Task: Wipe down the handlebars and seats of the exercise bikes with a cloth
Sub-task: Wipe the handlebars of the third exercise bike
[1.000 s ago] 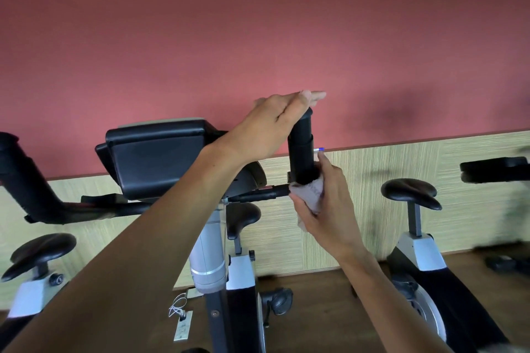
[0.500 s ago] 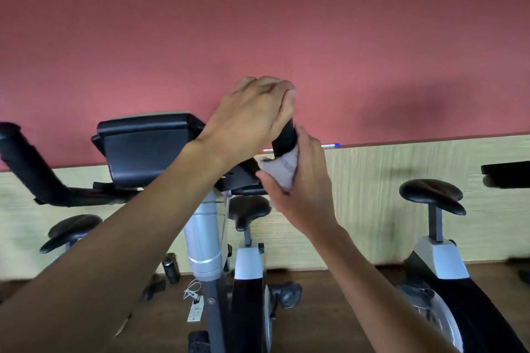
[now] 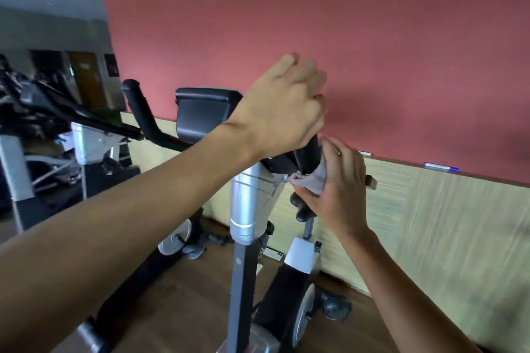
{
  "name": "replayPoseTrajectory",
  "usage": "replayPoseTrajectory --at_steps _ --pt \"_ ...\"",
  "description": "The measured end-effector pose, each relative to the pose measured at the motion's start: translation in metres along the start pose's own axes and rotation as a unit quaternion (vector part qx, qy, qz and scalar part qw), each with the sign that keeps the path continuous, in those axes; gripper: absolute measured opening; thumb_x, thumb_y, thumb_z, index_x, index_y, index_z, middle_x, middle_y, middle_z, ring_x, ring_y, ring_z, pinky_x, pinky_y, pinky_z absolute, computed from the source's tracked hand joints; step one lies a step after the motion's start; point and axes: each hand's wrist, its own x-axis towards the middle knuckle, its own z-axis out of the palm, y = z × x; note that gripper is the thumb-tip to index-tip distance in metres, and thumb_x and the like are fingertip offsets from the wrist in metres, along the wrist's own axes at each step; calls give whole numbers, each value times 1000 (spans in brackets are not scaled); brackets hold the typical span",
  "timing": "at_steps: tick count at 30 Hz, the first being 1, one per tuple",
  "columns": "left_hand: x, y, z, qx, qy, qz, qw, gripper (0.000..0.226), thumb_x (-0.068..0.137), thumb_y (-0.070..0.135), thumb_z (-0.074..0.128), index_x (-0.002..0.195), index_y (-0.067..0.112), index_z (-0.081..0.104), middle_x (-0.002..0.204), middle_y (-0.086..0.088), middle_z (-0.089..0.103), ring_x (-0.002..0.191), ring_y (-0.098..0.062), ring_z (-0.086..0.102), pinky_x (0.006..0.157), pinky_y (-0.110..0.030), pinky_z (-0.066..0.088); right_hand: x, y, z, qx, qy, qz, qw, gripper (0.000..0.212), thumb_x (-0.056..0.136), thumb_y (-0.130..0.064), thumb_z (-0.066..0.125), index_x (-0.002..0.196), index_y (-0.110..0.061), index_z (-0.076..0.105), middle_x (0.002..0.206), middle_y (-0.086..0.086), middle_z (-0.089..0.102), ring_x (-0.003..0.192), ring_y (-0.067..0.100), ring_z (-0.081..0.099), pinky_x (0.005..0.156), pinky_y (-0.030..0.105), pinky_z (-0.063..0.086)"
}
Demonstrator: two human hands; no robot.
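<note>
The left hand (image 3: 282,107) is curled over the top end of the right handlebar grip (image 3: 308,153) of the near exercise bike, fingers bent round it and knuckles facing the camera. The right hand (image 3: 335,183) sits just below it on the same black grip, holding a pale grey cloth (image 3: 312,179) bunched against the lower part of the grip; its fingers wrap the cloth round the bar, with a loose fold sticking out to the left. The two hands are close together, nearly touching.

The bike's console (image 3: 203,113), a dark screen in a black housing, stands left of the hands, partly behind the left wrist. The left handlebar (image 3: 142,112) rises up and to the left of the console and is untouched. The silver and grey steering column (image 3: 246,209) runs down from below the console to the wooden floor (image 3: 183,301).

A black seat (image 3: 301,205) of a farther bike shows just under the right hand, mostly hidden by it. More gym equipment (image 3: 57,129) stands at far left, blurred. Behind everything is a red wall (image 3: 344,23) above pale wood panelling (image 3: 444,223).
</note>
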Motion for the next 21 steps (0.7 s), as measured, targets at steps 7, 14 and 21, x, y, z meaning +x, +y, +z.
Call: replayPoseTrajectory --at_steps 7,14,21 --pt "12 34 -15 104 -199 10 974 47 101 31 31 94 18 77 93 -7 71 104 -32 51 117 -49 23 -6 -7 -5 42 -29 43 998 84 85 -63 69 147 -18 36 150 12 36 126 32 43 104 56 42" --pt "31 47 -15 127 -297 12 946 37 102 26 31 69 21 47 83 -2 66 77 -24 45 99 -41 36 -14 20 -4 133 -35 -83 987 63 93 -33 68 138 -8 31 153 19 30 146 35 34 112 70 27" --pt "48 60 -16 143 -348 -5 926 38 104 32 28 72 19 43 69 -1 40 57 -17 33 72 -36 30 -19 38 6 62 9 -103 993 73 95 -45 68 147 -1 41 153 14 37 142 27 38 109 60 42"
